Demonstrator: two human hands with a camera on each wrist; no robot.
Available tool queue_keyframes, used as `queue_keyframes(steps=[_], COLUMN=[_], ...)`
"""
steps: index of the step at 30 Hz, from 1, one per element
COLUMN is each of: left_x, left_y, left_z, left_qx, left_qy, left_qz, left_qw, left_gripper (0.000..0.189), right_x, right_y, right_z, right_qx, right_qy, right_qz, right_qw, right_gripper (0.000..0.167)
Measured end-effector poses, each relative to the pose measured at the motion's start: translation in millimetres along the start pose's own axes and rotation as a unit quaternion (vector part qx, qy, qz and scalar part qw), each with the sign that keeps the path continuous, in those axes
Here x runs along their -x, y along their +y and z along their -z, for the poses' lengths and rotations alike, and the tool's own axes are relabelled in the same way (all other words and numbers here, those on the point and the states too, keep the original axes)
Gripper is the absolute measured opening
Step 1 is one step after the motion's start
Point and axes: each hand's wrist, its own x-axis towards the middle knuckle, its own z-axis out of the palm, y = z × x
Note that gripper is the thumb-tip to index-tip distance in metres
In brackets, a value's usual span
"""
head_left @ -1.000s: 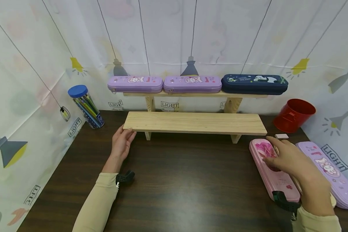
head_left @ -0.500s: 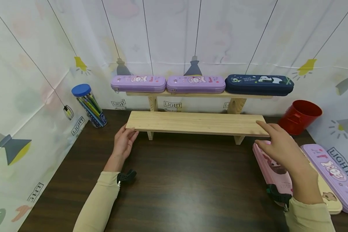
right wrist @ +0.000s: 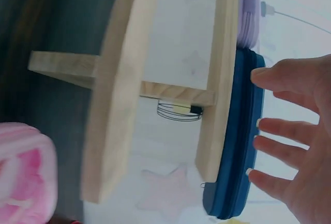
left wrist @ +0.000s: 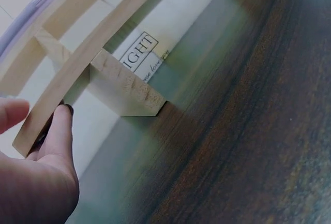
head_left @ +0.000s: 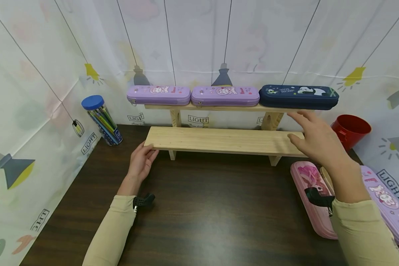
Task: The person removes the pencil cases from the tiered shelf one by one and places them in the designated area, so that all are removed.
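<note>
A two-tier wooden shelf (head_left: 219,140) stands at the back of the table. My left hand (head_left: 140,162) holds the left end of its lower board, thumb above and fingers beneath, as the left wrist view shows too. On the upper board lie two lilac pencil cases (head_left: 159,95) and, at the right end, a navy pencil case (head_left: 298,96) with a panda print, which overhangs the board. My right hand (head_left: 320,142) is raised over the lower board's right end with spread fingers and holds nothing. In the right wrist view its fingertips appear close by the navy pencil case (right wrist: 235,131).
On the table at right lie a pink pencil case (head_left: 310,195), a cream one mostly hidden by my right arm, and another lilac case (head_left: 384,199). A red bucket (head_left: 354,129) stands behind them. A blue-lidded jar of pencils (head_left: 103,120) stands at back left.
My right hand has risen from the pink pencil case up past the lower board toward the navy case. My left hand stays on the shelf. The view has shifted slightly.
</note>
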Motion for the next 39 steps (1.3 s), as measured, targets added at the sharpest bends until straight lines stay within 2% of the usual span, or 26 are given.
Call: queue_keyframes(steps=[6, 12, 19, 22, 27, 32, 39], left_x=[1.2, 0.1, -1.0, -2.7, -6.2, -6.8, -4.0], left_y=[-1.0, -1.6, -3.9, -5.1, -6.0, -6.4, -5.6], left_z=[1.8, 2.8, 2.5, 3.3, 3.8, 2.6, 3.5], left_qx=[-0.003, -0.007, -0.001, 0.003, 0.005, 0.007, -0.001], left_qy=[0.000, -0.005, -0.015, -0.015, -0.012, -0.009, -0.012], left_qz=[-0.003, -0.016, -0.017, -0.017, -0.018, -0.020, -0.021], left_qw=[1.0000, 0.9998, 0.9997, 0.9998, 0.9998, 0.9997, 0.9997], left_gripper=[0.056, 0.057, 0.059, 0.059, 0.059, 0.059, 0.059], right_x=[-26.0, -52.0, -74.6, -80.7, -87.4, -92.3, -96.5], right_y=[-4.7, -0.3, 18.2, 27.4, 37.0, 38.4, 36.9], right_z=[12.4, 17.6, 21.9, 22.9, 18.0, 10.6, 9.1], right_qx=[-0.032, -0.022, 0.000, 0.015, 0.026, 0.011, 0.017], right_qy=[0.029, 0.035, 0.022, 0.008, -0.014, -0.020, -0.018], right_qz=[0.024, 0.035, 0.006, -0.003, 0.007, -0.004, -0.006], right_qw=[0.9988, 0.9985, 0.9997, 0.9999, 0.9995, 0.9997, 0.9997], right_gripper=[0.066, 0.059, 0.060, 0.060, 0.060, 0.062, 0.056])
